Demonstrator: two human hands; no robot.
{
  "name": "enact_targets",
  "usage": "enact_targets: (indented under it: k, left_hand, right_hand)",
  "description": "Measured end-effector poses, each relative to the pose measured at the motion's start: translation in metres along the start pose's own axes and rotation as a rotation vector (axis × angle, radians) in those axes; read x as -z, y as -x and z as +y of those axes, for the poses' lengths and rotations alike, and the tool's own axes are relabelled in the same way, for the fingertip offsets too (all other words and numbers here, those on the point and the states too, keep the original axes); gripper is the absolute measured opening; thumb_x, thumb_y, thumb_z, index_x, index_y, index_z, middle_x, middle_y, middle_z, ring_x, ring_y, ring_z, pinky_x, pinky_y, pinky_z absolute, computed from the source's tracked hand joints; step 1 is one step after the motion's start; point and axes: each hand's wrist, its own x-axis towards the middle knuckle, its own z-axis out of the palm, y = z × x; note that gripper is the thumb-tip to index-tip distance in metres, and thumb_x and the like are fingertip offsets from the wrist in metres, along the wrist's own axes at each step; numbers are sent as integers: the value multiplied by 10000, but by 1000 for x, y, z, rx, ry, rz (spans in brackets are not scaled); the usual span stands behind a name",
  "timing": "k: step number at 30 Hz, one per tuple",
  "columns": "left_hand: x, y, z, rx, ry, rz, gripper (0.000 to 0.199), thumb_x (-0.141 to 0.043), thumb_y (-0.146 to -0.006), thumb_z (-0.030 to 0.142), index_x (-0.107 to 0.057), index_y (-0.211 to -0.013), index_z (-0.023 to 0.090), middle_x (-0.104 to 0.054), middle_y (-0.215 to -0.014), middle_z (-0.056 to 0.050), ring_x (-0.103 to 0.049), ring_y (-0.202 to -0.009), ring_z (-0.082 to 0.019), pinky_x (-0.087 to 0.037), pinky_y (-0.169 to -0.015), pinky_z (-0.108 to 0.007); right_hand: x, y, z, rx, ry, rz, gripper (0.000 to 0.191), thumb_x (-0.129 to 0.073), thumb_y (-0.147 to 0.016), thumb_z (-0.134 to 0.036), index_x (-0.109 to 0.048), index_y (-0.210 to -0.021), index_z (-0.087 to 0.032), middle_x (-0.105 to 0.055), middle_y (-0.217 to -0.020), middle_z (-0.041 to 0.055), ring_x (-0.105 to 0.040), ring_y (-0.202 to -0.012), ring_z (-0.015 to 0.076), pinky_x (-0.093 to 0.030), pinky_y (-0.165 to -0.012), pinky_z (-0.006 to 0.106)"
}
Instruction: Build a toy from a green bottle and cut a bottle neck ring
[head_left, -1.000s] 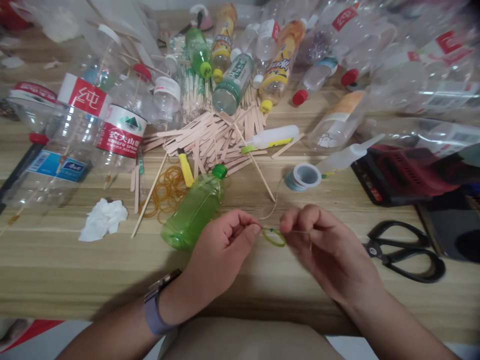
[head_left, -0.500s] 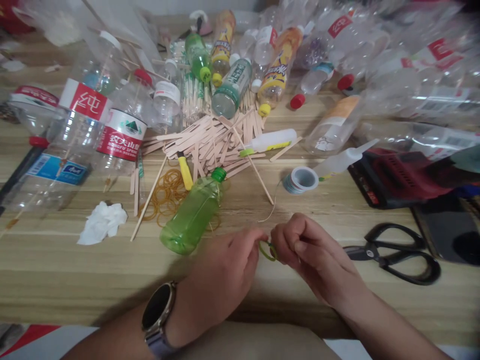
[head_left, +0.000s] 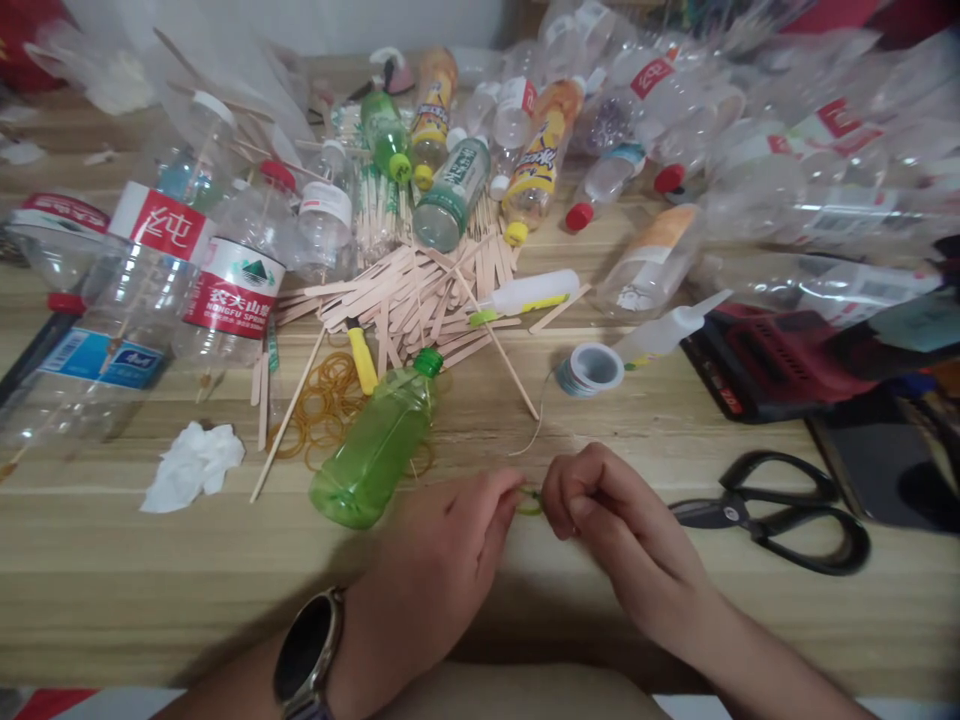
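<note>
My left hand (head_left: 457, 545), a watch on its wrist, pinches a small yellow-green plastic ring (head_left: 529, 508) at the near side of the table. Close beside it my right hand (head_left: 611, 525) is closed, fingertips pressed together at the ring's other side; whatever they grip is hidden. A tiny dark spot shows on top of the ring. Just beyond my left hand lies a green plastic bottle (head_left: 375, 440) on its side. Past the hands sits a spool of thread (head_left: 591, 370), its loose end trailing toward me. Black-handled scissors (head_left: 772, 512) rest right of my right hand.
Behind are wooden craft sticks (head_left: 397, 300), rubber bands (head_left: 322, 400), a yellow-handled tool (head_left: 362, 358) and a glue bottle (head_left: 532, 292). Clear plastic bottles crowd the back and left. Crumpled tissue (head_left: 193, 465) lies left; a phone (head_left: 889, 470) and a red-black power tool (head_left: 780, 345) lie right.
The view has shifted slightly, so the table things sit a little lower and further left. The ring has turned to look flatter and shows less between my fingers.
</note>
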Motion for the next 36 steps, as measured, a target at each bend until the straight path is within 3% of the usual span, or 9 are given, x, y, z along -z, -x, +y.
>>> enact_targets:
  k: [4, 11, 21, 28, 36]
  left_hand:
    - [2, -1, 1, -33, -2, 8, 285, -405, -1055, 238, -674, -966, 201, -779, -767, -37, -714, -620, -182, -504, -566, -277]
    - [3, -4, 5, -46, -28, 94, 295, -382, -1062, 222, -644, -928, 203, -760, -711, 2, -710, -574, -169, -476, -525, -271]
    - [2, -6, 6, -42, 33, 170, 270, -462, -1054, 303, -647, -882, 209, -746, -680, 34, -694, -579, -131, -463, -527, -234]
    - [3, -5, 5, 63, 193, 82, 178, -580, -988, 258, -695, -863, 201, -753, -692, 33, -680, -605, -122, -455, -544, -216]
    - [6, -13, 2, 287, 648, -68, 187, -600, -942, 196, -781, -947, 245, -806, -859, 51, -728, -782, -120, -536, -694, -182]
  right_hand:
    - [0, 0, -3, 20, 13, -6, 239, -366, -1039, -196, -443, -820, -252, -479, -710, -35, -451, -613, 136, -390, -556, 268]
    - [-1, 13, 0, 57, -5, -154, 193, -303, -1030, -152, -402, -906, -263, -442, -766, -29, -434, -666, 140, -399, -603, 277]
    - [1, 8, -2, 227, 45, -60, 213, -338, -962, -63, -433, -939, -253, -481, -783, -12, -495, -715, 150, -439, -617, 284]
    - [-1, 6, 2, 367, 156, -48, 293, -437, -826, 14, -484, -968, -238, -523, -804, 8, -544, -777, 175, -496, -678, 332]
    - [0, 2, 1, 456, 402, -110, 243, -496, -799, 4, -508, -906, -213, -601, -824, 36, -573, -872, 195, -502, -763, 346]
